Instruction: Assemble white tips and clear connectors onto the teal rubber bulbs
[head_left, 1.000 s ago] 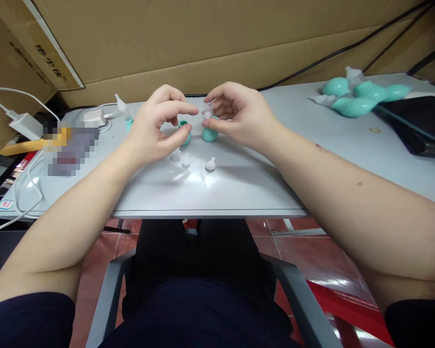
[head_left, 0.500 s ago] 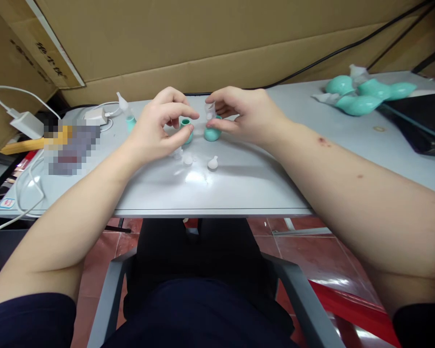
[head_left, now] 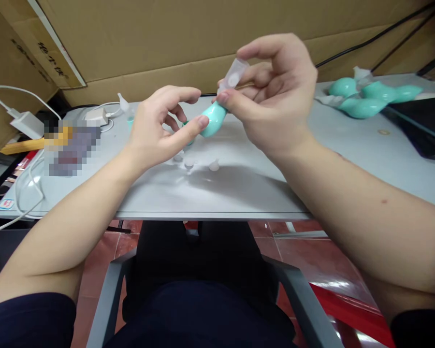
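My right hand (head_left: 275, 79) is raised over the table. Its thumb and fingers pinch a teal nasal aspirator bulb (head_left: 214, 121) by the neck, where a frosted clear plastic tube (head_left: 235, 72) sticks out. The bulb hangs tilted, round end down to the left. My left hand (head_left: 163, 118) is open, fingers apart; its thumb overlaps the bulb's left side, and I cannot tell whether it presses on it. A second teal bulb (head_left: 190, 142) stands on the table, mostly hidden behind that thumb. Small whitish nozzle pieces, among them a pointed tip (head_left: 214, 166) and a round one (head_left: 189, 163), lie in front.
An aspirator with a clear tip (head_left: 123, 103) stands behind my left hand. Several teal bulbs (head_left: 362, 104) lie at the right beside a black object (head_left: 420, 121). White chargers (head_left: 28, 127) and cables are at the left. Cardboard (head_left: 188, 43) walls the back of the grey table (head_left: 253, 193).
My right hand has lifted the bulb with its clear tube off the table and tilted it. My left thumb now overlaps the bulb; the left hand has barely moved.
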`<state>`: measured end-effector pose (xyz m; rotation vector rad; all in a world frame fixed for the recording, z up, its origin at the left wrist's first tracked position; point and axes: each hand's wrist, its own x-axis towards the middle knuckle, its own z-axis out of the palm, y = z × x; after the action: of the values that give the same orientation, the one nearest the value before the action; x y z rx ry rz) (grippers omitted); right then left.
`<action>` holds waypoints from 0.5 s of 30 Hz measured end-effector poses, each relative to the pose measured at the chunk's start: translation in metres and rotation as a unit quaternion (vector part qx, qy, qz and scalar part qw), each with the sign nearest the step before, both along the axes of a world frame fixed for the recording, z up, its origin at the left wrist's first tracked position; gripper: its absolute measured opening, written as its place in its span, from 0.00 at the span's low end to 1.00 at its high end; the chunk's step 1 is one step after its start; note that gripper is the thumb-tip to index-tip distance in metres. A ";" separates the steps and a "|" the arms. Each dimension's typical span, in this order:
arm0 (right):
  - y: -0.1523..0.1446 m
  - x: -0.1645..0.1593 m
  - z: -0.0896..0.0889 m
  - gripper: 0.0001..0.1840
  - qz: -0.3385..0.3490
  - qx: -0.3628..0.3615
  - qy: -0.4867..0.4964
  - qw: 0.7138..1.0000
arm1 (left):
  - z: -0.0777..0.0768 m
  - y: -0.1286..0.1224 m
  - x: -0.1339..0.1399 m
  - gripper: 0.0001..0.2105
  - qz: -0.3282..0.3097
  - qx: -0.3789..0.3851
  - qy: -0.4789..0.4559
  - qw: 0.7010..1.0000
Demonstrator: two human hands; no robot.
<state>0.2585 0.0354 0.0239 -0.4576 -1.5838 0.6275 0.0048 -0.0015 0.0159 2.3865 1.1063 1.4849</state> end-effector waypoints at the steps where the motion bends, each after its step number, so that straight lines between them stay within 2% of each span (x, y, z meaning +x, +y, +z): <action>1: -0.003 -0.003 -0.001 0.32 0.000 -0.005 0.001 1.000 | 0.002 -0.006 0.004 0.32 -0.009 -0.021 -0.011 1.000; 7: -0.003 -0.017 -0.010 0.31 0.080 0.019 0.077 0.994 | 0.012 -0.021 0.016 0.29 -0.085 -0.168 -0.029 0.982; 10: -0.002 -0.019 -0.011 0.37 0.089 -0.003 0.064 0.994 | 0.012 -0.021 0.017 0.20 -0.123 -0.240 -0.046 0.962; 13: -0.001 -0.016 -0.012 0.41 0.102 -0.045 0.033 0.993 | 0.007 -0.018 0.018 0.09 -0.114 -0.272 -0.077 0.952; 15: -0.001 -0.012 -0.012 0.41 0.133 -0.077 0.008 0.988 | 0.002 -0.014 0.018 0.07 -0.104 -0.265 -0.093 0.954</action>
<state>0.2462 0.0346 0.0120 -0.3567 -1.6008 0.9590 0.0224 -0.0159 0.0178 1.8852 1.0120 1.1341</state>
